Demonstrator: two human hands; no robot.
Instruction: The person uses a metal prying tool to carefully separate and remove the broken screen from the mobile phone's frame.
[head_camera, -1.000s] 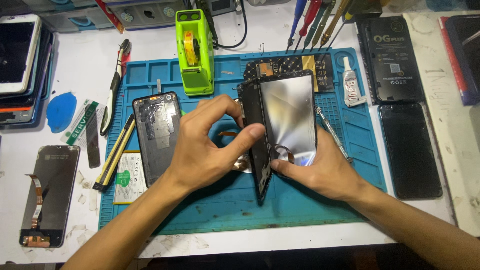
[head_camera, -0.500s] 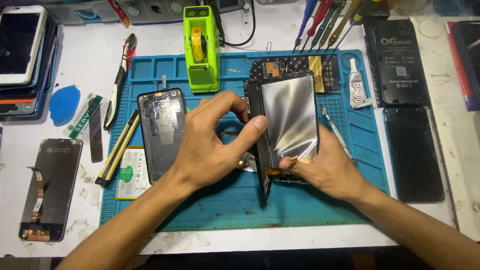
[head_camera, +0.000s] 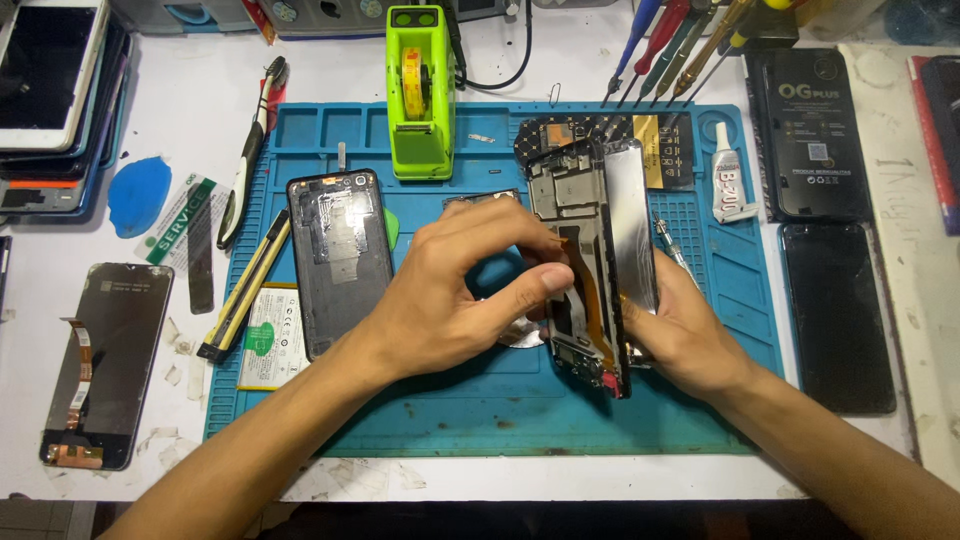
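My left hand (head_camera: 450, 300) pinches the phone frame (head_camera: 575, 270) at its near edge, thumb and fingers pressed onto the orange flex strip; my right hand (head_camera: 680, 335) clamps the screen panel (head_camera: 630, 225) from behind, at three o'clock of the frame, so the two stand on edge, opened like a book, at the middle of the blue mat (head_camera: 480, 400). At nine o'clock of my left hand lies a black back cover (head_camera: 340, 260); at twelve, a green tape dispenser (head_camera: 420, 90). At three o'clock past the mat, dark phone screens (head_camera: 835, 320) rest on the tabletop (head_camera: 200, 90).
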